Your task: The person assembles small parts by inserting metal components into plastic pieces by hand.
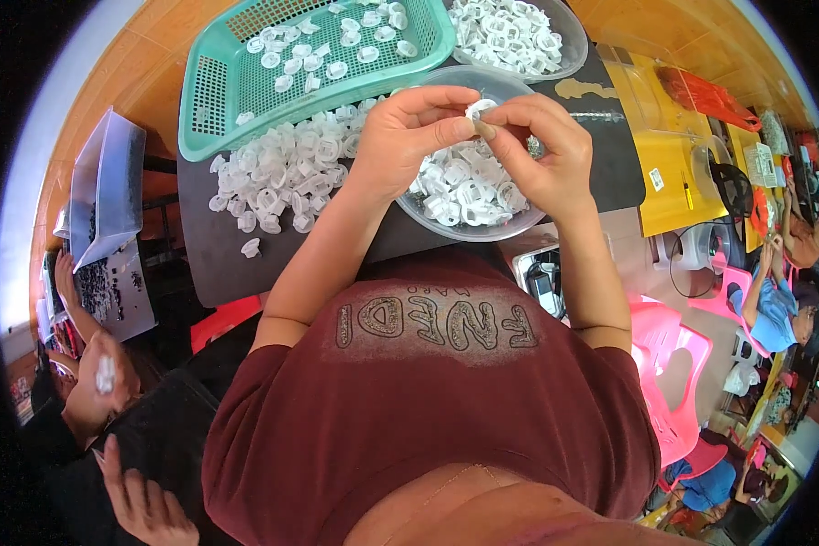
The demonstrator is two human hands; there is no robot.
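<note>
Fingers [453, 135] of our left hand [393, 141] and right hand [552, 155] meet in a close pinch, grasping one small white piece [480, 107] between their tips. It sits right at the fingertips, raised over the near bowl [482, 236], where more loose pieces [469, 193] lie below. To our left we see a heap of similar parts [282, 173] on the dark surface [223, 268], just beside the green basket [439, 41], which carries a scattering of them; beyond, a far bowl [577, 41] is filled too.
</note>
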